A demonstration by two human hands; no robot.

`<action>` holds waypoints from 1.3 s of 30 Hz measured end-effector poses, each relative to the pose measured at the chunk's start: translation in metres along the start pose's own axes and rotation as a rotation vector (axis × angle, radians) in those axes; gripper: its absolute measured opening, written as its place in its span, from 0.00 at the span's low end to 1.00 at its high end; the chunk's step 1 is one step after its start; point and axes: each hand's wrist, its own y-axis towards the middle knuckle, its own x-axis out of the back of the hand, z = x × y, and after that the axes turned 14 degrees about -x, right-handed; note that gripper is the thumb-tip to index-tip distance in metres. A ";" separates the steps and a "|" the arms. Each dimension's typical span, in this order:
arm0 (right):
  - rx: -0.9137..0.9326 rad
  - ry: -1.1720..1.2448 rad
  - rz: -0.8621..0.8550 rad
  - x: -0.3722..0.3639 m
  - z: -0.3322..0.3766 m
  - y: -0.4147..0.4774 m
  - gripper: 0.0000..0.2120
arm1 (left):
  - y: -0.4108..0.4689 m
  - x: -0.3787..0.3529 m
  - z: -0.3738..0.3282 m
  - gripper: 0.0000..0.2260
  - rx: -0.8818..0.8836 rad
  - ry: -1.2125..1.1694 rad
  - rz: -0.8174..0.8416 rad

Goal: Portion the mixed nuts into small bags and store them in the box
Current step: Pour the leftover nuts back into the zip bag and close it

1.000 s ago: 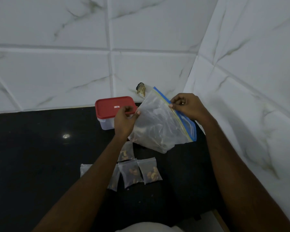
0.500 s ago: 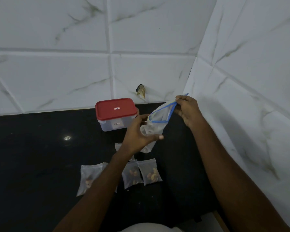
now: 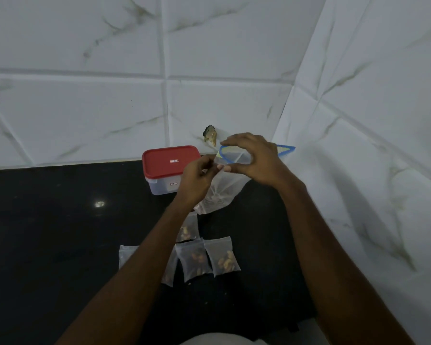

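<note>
Beside the box (image 3: 170, 170), blue-rimmed zip bag (image 3: 223, 191)

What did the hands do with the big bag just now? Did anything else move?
The big bag, spread wide a second ago, now hangs upright with its blue mouth open. The left hand moved up to pinch the mouth's left edge; the right hand slid left and holds the mouth from above. The red-lidded box stayed shut, and the small bags stayed on the counter.

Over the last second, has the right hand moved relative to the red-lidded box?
Yes. The right hand has shifted leftward, closer to the red-lidded box, while holding the mouth of the large bag.
</note>
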 end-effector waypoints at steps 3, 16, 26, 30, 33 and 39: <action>-0.007 0.023 -0.089 -0.004 0.005 0.010 0.17 | 0.002 0.002 -0.001 0.10 0.004 0.016 0.019; -0.020 -0.024 -0.004 -0.013 0.001 0.023 0.17 | -0.022 0.001 0.011 0.11 0.025 0.066 0.091; 0.043 -0.191 0.136 -0.008 0.006 0.023 0.29 | -0.026 0.000 0.015 0.09 -0.002 0.051 0.113; 0.024 -0.088 0.236 -0.009 0.007 0.027 0.16 | -0.027 0.000 0.019 0.09 -0.018 0.048 0.102; 0.020 0.039 0.210 -0.012 0.007 0.028 0.09 | -0.031 0.003 0.017 0.10 0.022 0.010 0.084; -0.023 0.225 -0.032 -0.003 0.002 0.029 0.05 | -0.053 0.008 0.032 0.18 0.213 -0.004 0.070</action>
